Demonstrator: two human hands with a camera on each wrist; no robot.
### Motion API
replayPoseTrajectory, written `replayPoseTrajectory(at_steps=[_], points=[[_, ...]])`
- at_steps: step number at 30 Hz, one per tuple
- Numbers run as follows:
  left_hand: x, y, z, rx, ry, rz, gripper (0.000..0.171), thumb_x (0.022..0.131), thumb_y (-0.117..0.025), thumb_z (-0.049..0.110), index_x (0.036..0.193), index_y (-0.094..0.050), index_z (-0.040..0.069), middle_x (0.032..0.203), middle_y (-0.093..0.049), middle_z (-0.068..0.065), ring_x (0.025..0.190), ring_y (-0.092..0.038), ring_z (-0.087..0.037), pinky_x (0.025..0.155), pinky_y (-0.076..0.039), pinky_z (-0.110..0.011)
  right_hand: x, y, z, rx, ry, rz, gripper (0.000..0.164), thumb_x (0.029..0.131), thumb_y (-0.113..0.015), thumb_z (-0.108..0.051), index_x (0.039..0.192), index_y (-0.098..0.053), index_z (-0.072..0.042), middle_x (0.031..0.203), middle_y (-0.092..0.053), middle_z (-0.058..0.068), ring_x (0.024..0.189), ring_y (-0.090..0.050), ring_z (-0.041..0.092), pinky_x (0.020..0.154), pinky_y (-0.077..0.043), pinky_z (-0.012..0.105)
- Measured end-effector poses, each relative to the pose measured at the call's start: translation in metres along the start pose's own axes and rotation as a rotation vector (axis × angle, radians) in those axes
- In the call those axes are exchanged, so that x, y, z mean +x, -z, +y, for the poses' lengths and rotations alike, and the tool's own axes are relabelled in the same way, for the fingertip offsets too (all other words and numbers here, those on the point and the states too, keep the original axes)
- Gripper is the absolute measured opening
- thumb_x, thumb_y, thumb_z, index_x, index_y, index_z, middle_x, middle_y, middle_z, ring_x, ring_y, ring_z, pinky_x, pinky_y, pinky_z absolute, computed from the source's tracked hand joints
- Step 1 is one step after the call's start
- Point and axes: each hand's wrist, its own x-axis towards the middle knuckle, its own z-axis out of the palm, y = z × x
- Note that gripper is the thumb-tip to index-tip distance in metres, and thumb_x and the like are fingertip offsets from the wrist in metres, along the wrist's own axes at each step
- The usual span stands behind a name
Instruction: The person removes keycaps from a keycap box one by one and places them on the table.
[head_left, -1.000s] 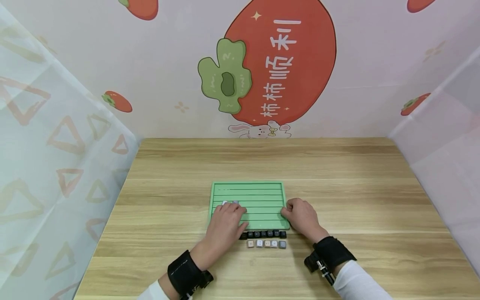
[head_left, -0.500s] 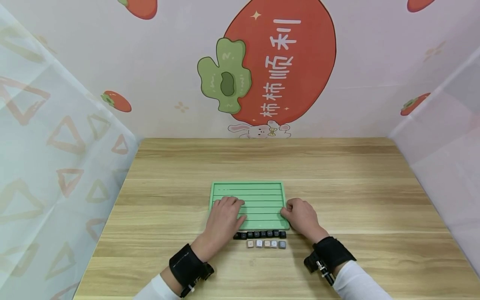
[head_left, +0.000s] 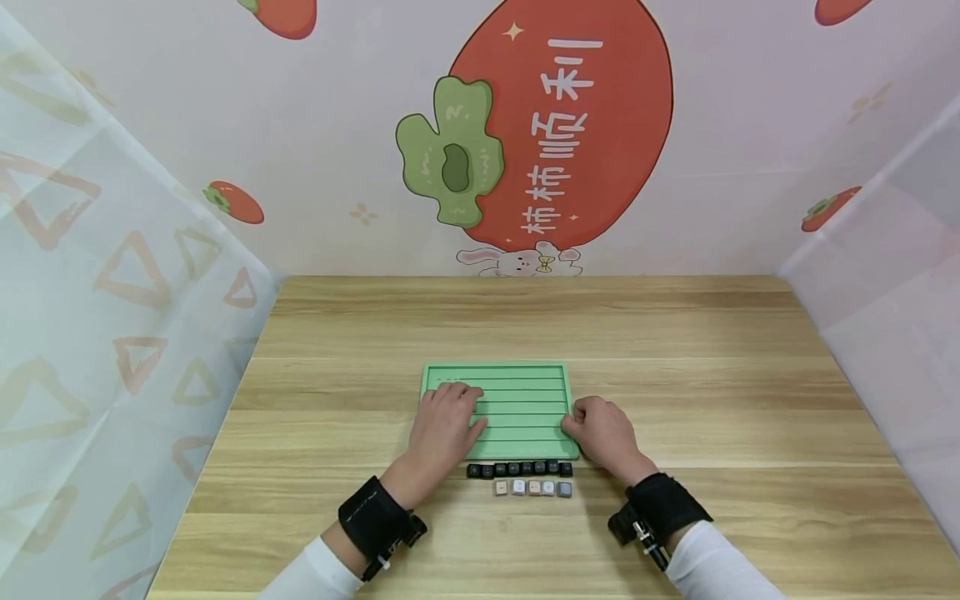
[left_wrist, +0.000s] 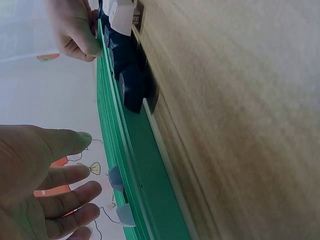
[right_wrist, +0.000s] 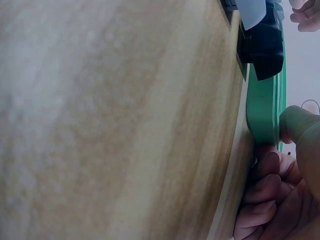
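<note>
A green ridged board [head_left: 525, 408] lies on the wooden table. My left hand [head_left: 442, 425] hovers over its left side, and in the left wrist view the fingers are spread apart and hold nothing. Two pale keycaps [left_wrist: 125, 214] sit on the board near those fingers; in the head view the hand hides them. At the board's right front corner my right hand [head_left: 606, 437] pinches the edge, thumb [right_wrist: 295, 124] on top and the other fingers curled against the side.
Along the board's front edge runs a row of black keycaps [head_left: 521, 468]. Nearer to me is a shorter row of beige, white and grey keycaps [head_left: 533, 488]. A printed backdrop [head_left: 720, 150] rises behind the wooden table [head_left: 675, 350].
My left hand has moved away from me over the board, uncovering the left end of the black keycap row. The right hand has stayed on the board's edge.
</note>
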Motion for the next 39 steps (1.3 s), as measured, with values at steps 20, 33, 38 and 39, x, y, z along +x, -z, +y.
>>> replayPoseTrajectory(at_steps=[20, 33, 38, 39], points=[[0.008, -0.007, -0.009, 0.022, 0.076, -0.099, 0.033, 0.078, -0.073, 0.023, 0.110, -0.069, 0.013, 0.109, -0.068, -0.002, 0.101, -0.057, -0.023, 0.078, -0.043, -0.037, 0.000, 0.000, 0.000, 0.005, 0.009, 0.005, 0.033, 0.078, -0.057, -0.015, 0.054, -0.035, -0.014, 0.050, -0.023, -0.005, 0.048, -0.024, 0.013, 0.050, -0.018, 0.027], [0.010, -0.009, -0.012, 0.011, 0.073, -0.113, 0.024, 0.078, -0.073, 0.021, 0.101, -0.072, 0.015, 0.101, -0.070, 0.000, 0.092, -0.059, -0.022, 0.071, -0.042, -0.035, 0.000, -0.001, 0.001, 0.001, 0.009, 0.002, 0.033, 0.078, -0.057, -0.015, 0.054, -0.035, -0.013, 0.050, -0.024, -0.004, 0.048, -0.024, 0.013, 0.051, -0.018, 0.027], [0.010, -0.007, -0.012, 0.005, 0.062, -0.107, 0.015, 0.077, -0.073, 0.020, 0.093, -0.073, 0.017, 0.097, -0.069, 0.001, 0.087, -0.059, -0.021, 0.068, -0.041, -0.034, 0.000, 0.000, 0.000, -0.001, 0.005, -0.002, 0.032, 0.078, -0.057, -0.015, 0.054, -0.036, -0.013, 0.050, -0.025, -0.004, 0.048, -0.025, 0.013, 0.051, -0.019, 0.027], [0.010, -0.007, -0.012, 0.005, 0.061, -0.108, 0.014, 0.078, -0.073, 0.020, 0.092, -0.073, 0.017, 0.096, -0.069, 0.001, 0.086, -0.059, -0.021, 0.068, -0.041, -0.034, 0.000, 0.000, 0.000, -0.001, 0.004, -0.003, 0.032, 0.078, -0.057, -0.015, 0.054, -0.036, -0.013, 0.050, -0.025, -0.004, 0.048, -0.025, 0.013, 0.051, -0.019, 0.027]])
